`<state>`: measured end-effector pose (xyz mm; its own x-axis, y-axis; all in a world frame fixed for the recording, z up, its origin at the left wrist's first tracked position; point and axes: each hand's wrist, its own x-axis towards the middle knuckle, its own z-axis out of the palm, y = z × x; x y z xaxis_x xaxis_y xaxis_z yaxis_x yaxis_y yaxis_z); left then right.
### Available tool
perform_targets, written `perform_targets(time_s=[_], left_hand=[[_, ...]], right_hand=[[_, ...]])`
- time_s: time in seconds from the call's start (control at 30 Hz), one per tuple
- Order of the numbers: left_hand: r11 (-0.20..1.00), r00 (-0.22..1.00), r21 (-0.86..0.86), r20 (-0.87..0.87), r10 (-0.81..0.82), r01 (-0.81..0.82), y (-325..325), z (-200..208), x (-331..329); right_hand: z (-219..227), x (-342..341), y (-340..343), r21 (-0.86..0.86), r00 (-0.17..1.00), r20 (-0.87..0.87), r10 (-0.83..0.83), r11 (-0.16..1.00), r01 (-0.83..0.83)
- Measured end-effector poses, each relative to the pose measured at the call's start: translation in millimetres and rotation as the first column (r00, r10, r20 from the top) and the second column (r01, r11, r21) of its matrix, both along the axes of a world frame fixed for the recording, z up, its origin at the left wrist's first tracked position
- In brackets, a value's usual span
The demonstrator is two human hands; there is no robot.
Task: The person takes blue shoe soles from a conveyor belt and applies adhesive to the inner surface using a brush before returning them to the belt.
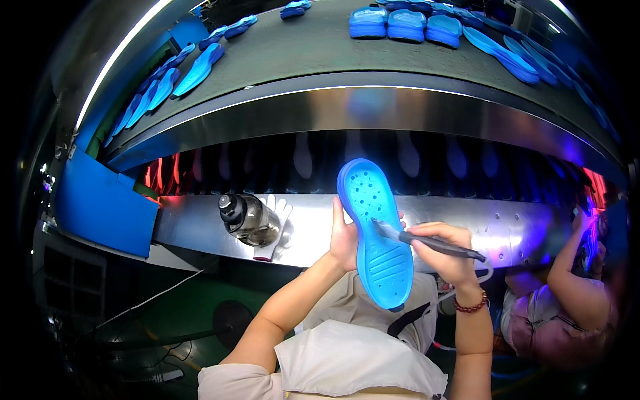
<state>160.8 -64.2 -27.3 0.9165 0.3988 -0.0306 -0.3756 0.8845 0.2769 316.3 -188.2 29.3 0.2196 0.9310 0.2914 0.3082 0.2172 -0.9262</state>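
A bright blue shoe sole (383, 263) is held up lengthwise in front of me, its inner face toward me, with small holes near the far end and ridges lower down. My left hand (343, 241) grips its left edge, the thumb up along the side and the other fingers hidden behind. In my right hand (448, 255) is a brush with a dark handle (460, 251) and a thin pale hose trailing from its end. The brush's tip touches or hovers just over the middle of the sole; I cannot tell which.
On the metal ledge (187, 223) stands a clear bottle with a black lid (259, 225), beside a white glove (283, 212). Beyond runs a green conveyor belt (300, 60) carrying several blue soles (407, 27). Dark sole shapes line the recess beneath. A co-worker (577, 300) sits at right.
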Motion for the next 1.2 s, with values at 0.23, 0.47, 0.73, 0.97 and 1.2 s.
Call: perform_targets(time_s=[0.23,0.47,0.73,0.97,1.2], left_hand=[[0.971,0.964,0.071,-0.121,0.237,-0.23,11.7,24.1,-15.5],[0.96,0.965,0.154,-0.081,0.249,-0.235,-3.4,45.8,-2.7],[0.964,0.961,0.116,-0.116,0.252,-0.238,4.1,42.4,-6.7],[0.947,0.937,0.25,-0.234,0.259,-0.2,16.8,47.2,-6.5],[0.938,0.938,0.323,-0.27,0.216,-0.123,19.9,57.8,-11.4]], right_hand=[[25.6,-31.8,-36.4,0.083,0.847,0.45,0.284,0.931,-0.357],[42.0,-26.7,-11.4,0.147,0.966,0.188,0.176,0.968,-0.205],[28.1,-19.0,-14.6,0.077,0.978,0.087,0.189,0.978,-0.196],[19.5,-7.6,-31.1,-0.005,0.975,-0.198,0.102,0.994,-0.105],[20.6,-7.4,-38.4,0.115,0.829,-0.409,0.381,0.923,-0.368]])
